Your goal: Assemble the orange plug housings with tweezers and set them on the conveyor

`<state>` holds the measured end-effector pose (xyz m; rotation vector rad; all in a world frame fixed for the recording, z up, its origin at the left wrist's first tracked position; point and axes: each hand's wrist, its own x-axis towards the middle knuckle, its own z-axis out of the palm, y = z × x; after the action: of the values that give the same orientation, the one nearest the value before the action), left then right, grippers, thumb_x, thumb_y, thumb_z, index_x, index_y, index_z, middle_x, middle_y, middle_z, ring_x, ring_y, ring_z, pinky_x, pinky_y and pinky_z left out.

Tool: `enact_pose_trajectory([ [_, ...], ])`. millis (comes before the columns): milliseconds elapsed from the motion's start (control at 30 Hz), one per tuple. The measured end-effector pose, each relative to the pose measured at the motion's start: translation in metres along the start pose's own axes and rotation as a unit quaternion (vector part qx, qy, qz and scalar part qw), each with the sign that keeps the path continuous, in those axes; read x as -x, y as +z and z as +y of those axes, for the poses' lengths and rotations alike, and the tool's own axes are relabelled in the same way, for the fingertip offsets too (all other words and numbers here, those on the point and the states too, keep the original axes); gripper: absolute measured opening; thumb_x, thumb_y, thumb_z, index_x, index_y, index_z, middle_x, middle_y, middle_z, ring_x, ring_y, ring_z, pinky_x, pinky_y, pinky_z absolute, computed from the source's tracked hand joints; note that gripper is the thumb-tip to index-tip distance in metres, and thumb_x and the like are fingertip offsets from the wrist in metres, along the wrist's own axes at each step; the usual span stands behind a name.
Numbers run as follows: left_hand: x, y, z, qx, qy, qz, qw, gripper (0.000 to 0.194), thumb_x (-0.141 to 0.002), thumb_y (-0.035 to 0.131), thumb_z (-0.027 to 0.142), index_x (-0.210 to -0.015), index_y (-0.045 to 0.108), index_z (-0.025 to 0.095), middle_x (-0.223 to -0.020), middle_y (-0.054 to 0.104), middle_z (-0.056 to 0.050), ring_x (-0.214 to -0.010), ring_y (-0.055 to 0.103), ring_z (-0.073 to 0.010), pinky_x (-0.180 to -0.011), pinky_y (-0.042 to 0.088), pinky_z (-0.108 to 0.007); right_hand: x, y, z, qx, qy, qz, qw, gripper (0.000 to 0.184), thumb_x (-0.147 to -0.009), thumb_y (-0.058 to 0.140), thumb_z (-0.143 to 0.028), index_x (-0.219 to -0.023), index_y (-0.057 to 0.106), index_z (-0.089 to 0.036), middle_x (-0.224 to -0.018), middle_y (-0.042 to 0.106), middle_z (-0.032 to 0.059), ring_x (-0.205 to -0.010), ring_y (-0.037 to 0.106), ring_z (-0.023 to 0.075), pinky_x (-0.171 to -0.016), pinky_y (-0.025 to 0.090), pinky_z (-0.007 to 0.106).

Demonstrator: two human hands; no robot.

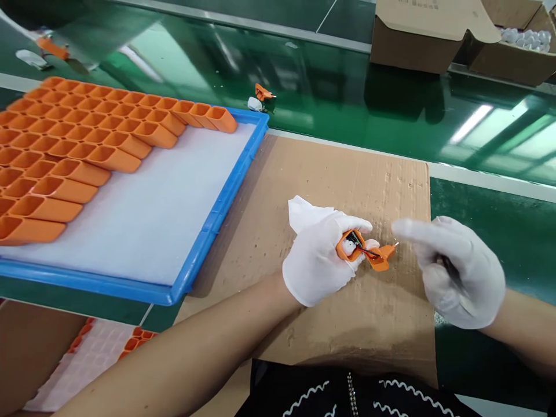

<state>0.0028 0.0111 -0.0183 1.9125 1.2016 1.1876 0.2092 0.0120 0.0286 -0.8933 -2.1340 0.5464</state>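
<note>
My left hand (313, 258), in a white glove, is closed round an orange plastic housing (340, 248), its open end facing up and right. Inside it show a green circuit board (355, 236) and a white part (348, 247). Red and black wires run from it to an orange end piece (381, 258) with a metal tip, just outside the housing. White cloth (306, 214) lies behind the left hand. My right hand (463, 272), gloved too, is apart to the right, index finger stretched toward the end piece. Its other fingers curl round a dark object (452, 271), mostly hidden.
A blue tray (208, 231) with rows of open orange housings (121, 139) stands at left on the cardboard sheet (347, 168). Beyond lies another wired orange piece (263, 92) on the green surface (313, 75). Cardboard boxes (412, 46) stand at back right.
</note>
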Motion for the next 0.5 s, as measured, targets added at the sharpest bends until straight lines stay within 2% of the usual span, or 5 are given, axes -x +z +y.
enact_pose_trajectory([
  [100, 0.0, 0.002, 0.0, -0.017, 0.013, 0.079, 0.997, 0.019, -0.082, 0.068, 0.011, -0.095, 0.061, 0.024, -0.078, 0.066, -0.001, -0.072, 0.06, -0.018, -0.071, 0.052, -0.038, -0.002, 0.004, -0.006, -0.042, 0.084, 0.065, 0.993, 0.03, -0.103, 0.049, -0.025, -0.129, 0.062, -0.03, -0.078, 0.061, -0.0022, -0.065, 0.057, 0.0123, -0.065, 0.052, 0.03],
  [200, -0.001, 0.001, -0.002, -0.024, -0.044, 0.117, 0.992, 0.024, -0.079, 0.065, 0.008, -0.098, 0.059, 0.023, -0.09, 0.066, -0.003, -0.083, 0.059, -0.02, -0.082, 0.049, -0.042, -0.005, 0.005, -0.004, -0.055, 0.056, 0.095, 0.992, 0.02, -0.1, 0.056, -0.025, -0.108, 0.074, -0.032, -0.098, 0.065, 0.0022, -0.089, 0.063, 0.0166, -0.079, 0.055, 0.034],
  [333, -0.002, -0.003, -0.007, 0.052, -0.157, 0.047, 0.985, 0.032, -0.079, 0.068, 0.015, -0.11, 0.059, 0.02, -0.097, 0.064, -0.005, -0.085, 0.059, -0.0209, -0.085, 0.049, -0.045, -0.009, 0.0, 0.0, -0.064, 0.01, 0.141, 0.988, 0.02, -0.097, 0.063, -0.028, -0.109, 0.077, -0.036, -0.09, 0.064, 0.0024, -0.083, 0.061, 0.0181, -0.07, 0.052, 0.035],
  [400, -0.004, -0.003, -0.009, 0.105, -0.173, 0.02, 0.979, 0.033, -0.08, 0.07, 0.019, -0.111, 0.061, 0.019, -0.095, 0.065, -0.006, -0.087, 0.06, -0.0215, -0.087, 0.05, -0.045, -0.011, 0.0, 0.0, -0.113, -0.009, 0.164, 0.98, 0.023, -0.098, 0.06, -0.028, -0.114, 0.076, -0.033, -0.088, 0.066, 0.0032, -0.08, 0.062, 0.0182, -0.066, 0.052, 0.035],
  [500, -0.008, 0.0, -0.012, 0.178, -0.171, -0.004, 0.969, 0.035, -0.075, 0.075, 0.023, -0.108, 0.064, 0.018, -0.1, 0.069, -0.008, -0.093, 0.064, -0.023, -0.092, 0.051, -0.047, -0.012, 0.002, -0.003, -0.145, -0.036, 0.16, 0.976, 0.023, -0.098, 0.06, -0.026, -0.114, 0.076, -0.028, -0.099, 0.071, 0.0062, -0.088, 0.068, 0.0214, -0.073, 0.057, 0.039],
])
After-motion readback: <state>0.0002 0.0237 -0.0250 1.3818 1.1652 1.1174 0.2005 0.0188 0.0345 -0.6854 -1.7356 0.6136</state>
